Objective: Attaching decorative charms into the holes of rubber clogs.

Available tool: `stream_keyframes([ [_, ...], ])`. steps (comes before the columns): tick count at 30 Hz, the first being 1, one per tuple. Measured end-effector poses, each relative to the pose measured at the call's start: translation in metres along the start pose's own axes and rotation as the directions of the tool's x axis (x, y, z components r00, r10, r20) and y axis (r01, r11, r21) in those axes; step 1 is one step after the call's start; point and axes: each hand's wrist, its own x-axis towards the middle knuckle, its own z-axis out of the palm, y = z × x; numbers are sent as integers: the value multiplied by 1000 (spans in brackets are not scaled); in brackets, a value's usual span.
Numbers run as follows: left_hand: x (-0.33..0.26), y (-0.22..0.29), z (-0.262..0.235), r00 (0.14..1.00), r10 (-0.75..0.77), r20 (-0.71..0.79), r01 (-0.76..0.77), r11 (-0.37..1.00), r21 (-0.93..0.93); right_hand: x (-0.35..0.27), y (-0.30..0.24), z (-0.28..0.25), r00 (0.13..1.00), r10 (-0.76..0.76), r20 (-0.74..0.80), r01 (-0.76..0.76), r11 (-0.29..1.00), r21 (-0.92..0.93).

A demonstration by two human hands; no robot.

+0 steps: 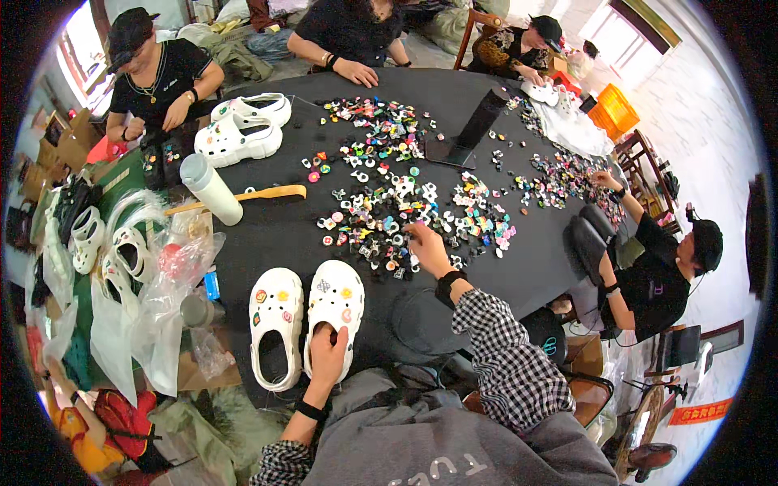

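Note:
A pair of white clogs stands in front of me on the black table, toes pointing away. My left hand (328,356) grips the right-hand clog (332,300) at its heel opening. Beside it, the left-hand clog (275,312) stands untouched. Both have colourful charms pressed into the holes of their toes. My right hand (429,249) reaches to the near edge of a spread heap of small shoe charms (397,206). Its thumb and fingertips are drawn together among the charms; whatever is between them is too small to make out.
Another white clog pair (243,134), a pale bottle (211,190) and a wooden stick (271,193) lie left. A dark stand (470,134) rises beyond the charms. Several people sit around the table (251,231), one person's hand (604,180) in a right-hand charm heap. Bagged clogs (130,251) lie left.

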Motion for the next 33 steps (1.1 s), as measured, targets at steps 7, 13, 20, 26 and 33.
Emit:
stream_keyframes([
  [7,2,-2,0,994,98,-43,-99,995,-10,-1,0,-14,973,173,151,-194,971,141],
  [13,1,4,1,996,82,-39,-81,996,24,-5,11,-16,980,171,99,-187,966,179],
  [20,0,4,-1,999,-31,5,31,998,60,-11,13,-18,966,246,74,-257,935,244],
  [26,-1,-7,-5,1000,15,24,-16,998,53,-37,35,-43,950,310,-34,-284,903,322],
  [33,1,-3,0,999,-26,25,26,1000,13,-70,106,-119,698,570,-433,-462,821,336],
])
